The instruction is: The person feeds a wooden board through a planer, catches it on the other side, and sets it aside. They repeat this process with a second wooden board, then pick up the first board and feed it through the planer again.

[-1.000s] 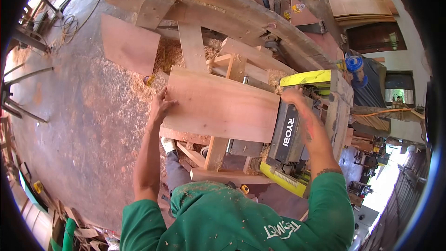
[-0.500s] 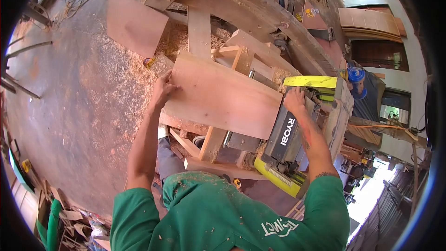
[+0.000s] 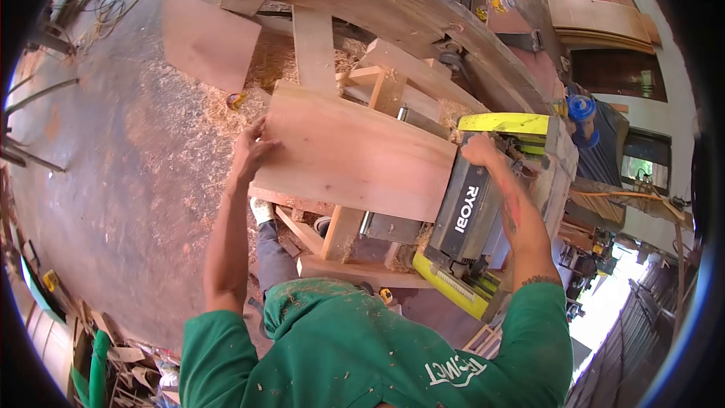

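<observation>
A wide, pale wooden board [image 3: 355, 153] lies flat with its right end in a black and lime-green RYOBI thickness planer [image 3: 467, 200]. At the board's far left end is my left hand [image 3: 253, 153], its thumb over the top face and the other fingers around the edge, partly hidden. My right hand [image 3: 480, 149] rests with curled fingers on the planer's top, near the upper green end. What lies under those fingers is hidden. A metal roller [image 3: 402, 113] shows beside the board at the planer's infeed or outfeed side; which side cannot be told.
Wooden framing [image 3: 345, 234] stands under the planer. Wood shavings [image 3: 200, 117] cover the floor on the left, near a loose thin panel [image 3: 211, 38]. A long heavy beam [image 3: 362, 4] runs behind the planer. A blue container [image 3: 581, 117] stands beyond it at the right.
The board's left end and my left hand have shifted slightly left, with a bit more board showing outside the planer. My right hand's fingers have curled in more on the planer's top.
</observation>
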A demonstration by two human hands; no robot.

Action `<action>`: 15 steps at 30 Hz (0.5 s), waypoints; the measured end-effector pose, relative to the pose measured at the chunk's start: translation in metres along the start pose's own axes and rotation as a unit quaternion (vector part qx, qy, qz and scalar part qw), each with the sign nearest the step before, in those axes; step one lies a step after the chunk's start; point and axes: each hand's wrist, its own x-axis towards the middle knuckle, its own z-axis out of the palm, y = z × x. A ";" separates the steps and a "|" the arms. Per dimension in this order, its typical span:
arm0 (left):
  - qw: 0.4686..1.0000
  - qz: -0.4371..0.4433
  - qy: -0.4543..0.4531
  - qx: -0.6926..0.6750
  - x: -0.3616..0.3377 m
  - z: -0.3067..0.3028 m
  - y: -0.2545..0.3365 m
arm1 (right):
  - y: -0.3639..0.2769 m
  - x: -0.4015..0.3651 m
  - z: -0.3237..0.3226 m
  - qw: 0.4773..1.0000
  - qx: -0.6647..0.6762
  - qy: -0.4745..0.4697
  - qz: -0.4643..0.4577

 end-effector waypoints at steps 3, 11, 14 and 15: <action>0.999 -0.029 0.017 0.001 0.000 0.006 0.004 | 0.024 0.028 0.006 0.959 -0.125 -0.127 -0.221; 0.997 -0.038 0.054 0.045 -0.004 0.002 0.008 | 0.016 0.026 -0.014 0.968 0.180 -0.169 0.037; 0.997 -0.050 0.054 0.034 -0.004 0.004 0.010 | 0.018 0.028 -0.006 0.990 0.044 -0.130 -0.016; 0.997 -0.049 0.055 0.034 -0.004 0.003 0.010 | 0.015 0.029 -0.006 0.991 0.043 -0.129 -0.018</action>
